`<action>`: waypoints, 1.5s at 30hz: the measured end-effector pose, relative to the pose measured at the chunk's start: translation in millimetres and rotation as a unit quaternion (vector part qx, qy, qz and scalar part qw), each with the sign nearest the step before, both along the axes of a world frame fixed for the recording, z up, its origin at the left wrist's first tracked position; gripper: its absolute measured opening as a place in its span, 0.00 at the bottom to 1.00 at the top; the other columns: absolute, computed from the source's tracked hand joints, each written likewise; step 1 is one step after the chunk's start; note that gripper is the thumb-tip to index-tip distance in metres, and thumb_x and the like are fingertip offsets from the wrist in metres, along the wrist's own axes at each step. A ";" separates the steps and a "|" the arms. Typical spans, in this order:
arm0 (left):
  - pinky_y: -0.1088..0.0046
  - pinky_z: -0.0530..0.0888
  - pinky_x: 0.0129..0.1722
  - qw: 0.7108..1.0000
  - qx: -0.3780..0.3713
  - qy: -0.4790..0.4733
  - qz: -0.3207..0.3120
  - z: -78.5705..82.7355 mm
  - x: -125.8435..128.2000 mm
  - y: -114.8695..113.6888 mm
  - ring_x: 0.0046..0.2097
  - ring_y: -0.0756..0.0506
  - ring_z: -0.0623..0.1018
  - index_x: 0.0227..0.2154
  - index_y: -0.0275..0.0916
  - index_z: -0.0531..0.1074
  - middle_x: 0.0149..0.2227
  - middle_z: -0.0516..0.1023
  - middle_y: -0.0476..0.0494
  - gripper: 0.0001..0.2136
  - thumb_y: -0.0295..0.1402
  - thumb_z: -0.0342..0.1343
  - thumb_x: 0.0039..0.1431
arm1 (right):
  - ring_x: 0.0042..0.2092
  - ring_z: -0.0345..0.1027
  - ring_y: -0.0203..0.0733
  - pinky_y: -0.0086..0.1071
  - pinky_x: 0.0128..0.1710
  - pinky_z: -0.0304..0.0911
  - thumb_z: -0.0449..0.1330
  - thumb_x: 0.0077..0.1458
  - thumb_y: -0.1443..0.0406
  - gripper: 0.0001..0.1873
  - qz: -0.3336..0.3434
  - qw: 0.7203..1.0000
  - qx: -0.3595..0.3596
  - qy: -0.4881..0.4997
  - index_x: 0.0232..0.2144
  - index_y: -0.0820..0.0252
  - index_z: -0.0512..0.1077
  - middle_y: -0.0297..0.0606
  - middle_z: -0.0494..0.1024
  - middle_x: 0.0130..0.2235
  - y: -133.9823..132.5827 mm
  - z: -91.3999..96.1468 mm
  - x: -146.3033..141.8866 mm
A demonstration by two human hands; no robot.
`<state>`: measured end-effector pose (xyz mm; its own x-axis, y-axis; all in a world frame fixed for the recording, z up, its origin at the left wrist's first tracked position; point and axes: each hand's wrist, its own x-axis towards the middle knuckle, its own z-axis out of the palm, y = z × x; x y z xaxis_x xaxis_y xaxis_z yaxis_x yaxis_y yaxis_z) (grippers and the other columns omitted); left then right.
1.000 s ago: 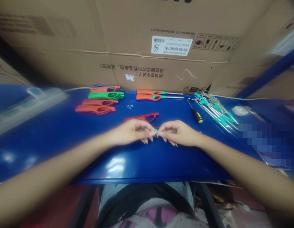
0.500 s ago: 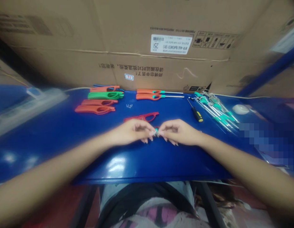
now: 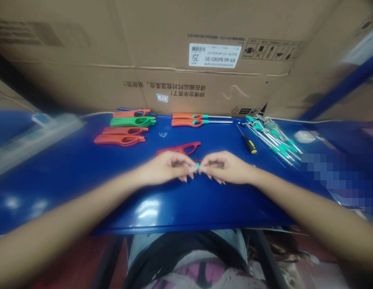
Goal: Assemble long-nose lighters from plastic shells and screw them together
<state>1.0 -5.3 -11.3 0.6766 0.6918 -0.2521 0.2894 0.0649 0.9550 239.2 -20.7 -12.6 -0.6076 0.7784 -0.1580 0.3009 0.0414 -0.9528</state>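
Two bare hands meet at the center of the frame over a glossy blue table (image 3: 186,206), fingertips almost touching around a small green part (image 3: 198,165). The left hand (image 3: 166,166) pinches the piece from the left between thumb and fingers; the right hand (image 3: 224,167) closes on it from the right in a matching pinch. Fingers cover most of the piece, leaving its full shape hidden.

Just above the left hand, near the middle of the frame, lies a red handle (image 3: 180,149) with an open loop, its lower left end partly hidden by the hand. Farther up, left of center, a stack of orange handles (image 3: 115,139) and a green handle (image 3: 129,121) lies in a row, with tiny white pieces (image 3: 163,135) to their right. At upper center, two orange lighters (image 3: 186,123) with metal stems lie side by side.

Right of center, a black-and-yellow screwdriver (image 3: 250,145) rests beside a bundle of metal rods (image 3: 276,140) with green fittings; a white rounded object (image 3: 304,137) sits just to their right. A large cardboard box (image 3: 98,86), its printing upside down, spans the top of the frame.
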 end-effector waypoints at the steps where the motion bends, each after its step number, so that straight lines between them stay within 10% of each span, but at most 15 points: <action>1: 0.75 0.78 0.39 1.000 -0.001 -0.001 0.001 -0.2 -0.1 0.1 0.34 0.51 0.79 0.43 0.32 0.78 0.38 0.82 0.41 0.12 0.35 0.62 0.62 | 0.18 0.61 0.27 0.22 0.16 0.59 0.66 0.55 0.51 0.21 0.000 1.000 0.001 0.000 0.34 0.64 0.73 0.28 0.71 0.23 0.0 0.1 0.0; 45: 0.77 0.78 0.33 0.999 0.024 -0.014 0.045 -2.6 6.7 -7.1 0.29 0.52 0.80 0.42 0.32 0.81 0.36 0.85 0.40 0.11 0.34 0.62 0.61 | 0.18 0.61 0.27 0.22 0.16 0.59 0.64 0.57 0.51 0.20 -0.025 0.999 0.025 0.009 0.34 0.64 0.73 0.29 0.71 0.23 -1.1 -3.6 -0.5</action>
<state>7.7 -12.3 -13.9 0.6177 0.7608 -0.1991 0.2580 0.0432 0.9652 238.7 -21.8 -16.2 -0.5702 0.8143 -0.1085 0.2871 0.0738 -0.9551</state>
